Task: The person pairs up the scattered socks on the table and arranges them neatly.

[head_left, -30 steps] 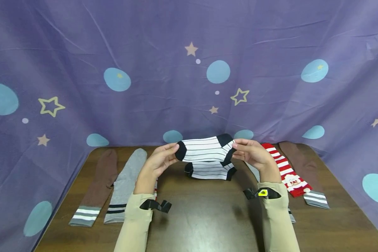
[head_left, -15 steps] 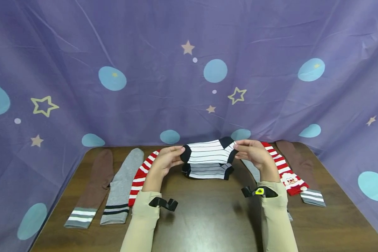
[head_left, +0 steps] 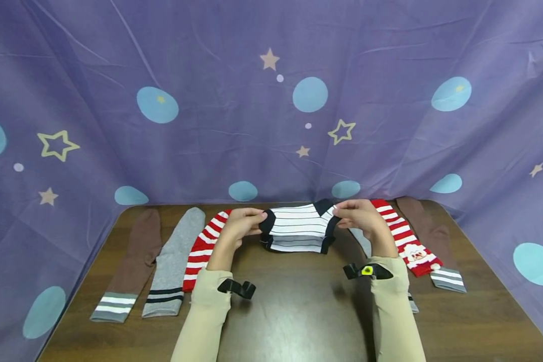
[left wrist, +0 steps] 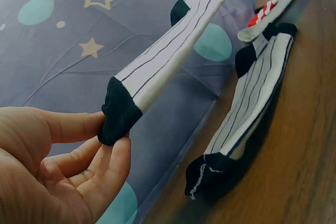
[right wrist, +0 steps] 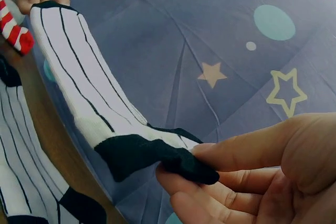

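A white ankle sock (head_left: 298,220) with thin black stripes, black toe, heel and cuff is stretched sideways between both hands above the table. My left hand (head_left: 240,226) pinches its black toe (left wrist: 119,111) between thumb and fingers. At the other end, my right hand (head_left: 362,217) pinches the black cuff (right wrist: 191,167). A matching striped sock (head_left: 297,244) lies flat on the table just below, partly covered by the held one in the head view; the left wrist view shows it whole (left wrist: 252,93).
On the left lie a brown sock (head_left: 136,261), a grey sock (head_left: 174,266) and a red-and-white striped sock (head_left: 203,246). At right are another red-striped sock (head_left: 402,234), a brown sock (head_left: 432,234) and a grey one (head_left: 361,240) partly behind my arm. A purple curtain (head_left: 208,100) hangs behind the table.
Both hands have lowered the held sock toward the matching one, which it now overlaps more. My left hand shifted slightly right, uncovering the left red-striped sock.
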A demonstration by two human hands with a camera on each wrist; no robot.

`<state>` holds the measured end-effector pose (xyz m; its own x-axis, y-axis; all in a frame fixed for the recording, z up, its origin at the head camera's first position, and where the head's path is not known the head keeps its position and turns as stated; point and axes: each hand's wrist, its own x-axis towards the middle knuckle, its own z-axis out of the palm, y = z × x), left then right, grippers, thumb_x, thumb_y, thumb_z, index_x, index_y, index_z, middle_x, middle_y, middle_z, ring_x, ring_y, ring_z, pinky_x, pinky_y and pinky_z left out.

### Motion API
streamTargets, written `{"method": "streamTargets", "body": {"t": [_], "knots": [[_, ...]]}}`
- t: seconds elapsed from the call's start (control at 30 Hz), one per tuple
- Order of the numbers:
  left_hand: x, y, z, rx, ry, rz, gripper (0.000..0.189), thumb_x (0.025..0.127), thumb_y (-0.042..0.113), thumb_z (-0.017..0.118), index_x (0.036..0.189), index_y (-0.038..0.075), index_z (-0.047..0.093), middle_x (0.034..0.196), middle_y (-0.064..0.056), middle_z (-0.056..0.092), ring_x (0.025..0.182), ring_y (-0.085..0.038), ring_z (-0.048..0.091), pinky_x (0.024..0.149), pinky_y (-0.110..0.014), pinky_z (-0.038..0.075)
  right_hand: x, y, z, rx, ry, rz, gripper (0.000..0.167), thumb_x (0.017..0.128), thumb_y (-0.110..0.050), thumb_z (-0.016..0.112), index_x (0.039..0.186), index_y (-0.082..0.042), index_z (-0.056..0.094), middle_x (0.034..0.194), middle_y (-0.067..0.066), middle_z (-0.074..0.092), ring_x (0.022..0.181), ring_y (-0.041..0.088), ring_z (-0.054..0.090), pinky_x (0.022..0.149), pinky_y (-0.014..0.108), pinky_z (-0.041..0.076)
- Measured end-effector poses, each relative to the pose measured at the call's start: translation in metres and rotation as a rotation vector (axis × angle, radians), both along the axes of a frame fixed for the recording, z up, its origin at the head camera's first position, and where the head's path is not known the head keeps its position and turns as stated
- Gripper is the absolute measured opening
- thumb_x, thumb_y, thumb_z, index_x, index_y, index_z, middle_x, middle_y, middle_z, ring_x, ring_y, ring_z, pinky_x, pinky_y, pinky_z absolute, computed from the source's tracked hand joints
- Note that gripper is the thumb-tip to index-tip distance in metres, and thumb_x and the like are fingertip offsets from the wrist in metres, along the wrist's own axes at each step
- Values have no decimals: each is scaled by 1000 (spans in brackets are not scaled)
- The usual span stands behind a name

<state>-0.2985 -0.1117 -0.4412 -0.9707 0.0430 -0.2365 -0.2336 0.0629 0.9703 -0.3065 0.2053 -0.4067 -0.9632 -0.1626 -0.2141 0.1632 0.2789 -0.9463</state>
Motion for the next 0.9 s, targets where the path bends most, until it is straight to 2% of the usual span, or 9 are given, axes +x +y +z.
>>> {"method": "streamTargets", "body": {"t": [0.23, 0.5, 0.67, 0.9], "knots": [[0, 3, -3, -44, 32, 30, 29, 95, 8, 70, 117, -11, 68, 98, -10, 69, 71, -6, 64, 65, -21, 60, -1, -6, 0, 68, -1, 13, 34, 96, -6, 65, 119, 19, 60, 85, -4, 66, 66, 7, 68, 71, 29, 62], [-3, 5, -9, -77, 62, 68, 27, 93, 8, 71, 113, -10, 70, 93, -9, 69, 67, -6, 62, 61, -19, 57, -4, -15, -4, 92, -10, -30, 31, 95, -4, 66, 117, 19, 61, 81, -2, 66, 62, 7, 68, 68, 28, 62], [-2, 4, -13, -106, 57, 92, 25, 93, 7, 71, 111, -10, 70, 90, -8, 70, 65, -7, 61, 58, -19, 56, -4, -17, -7, 117, -25, -35, 29, 94, -3, 67, 114, 18, 63, 79, 0, 67, 63, 8, 68, 66, 29, 62], [-2, 3, -8, -122, 46, 64, 25, 93, 8, 71, 112, -9, 70, 90, -6, 68, 67, -6, 61, 61, -20, 58, -4, -15, -6, 131, -48, -29, 25, 94, -2, 67, 112, 16, 64, 76, 1, 68, 61, 9, 68, 62, 26, 60]]}}
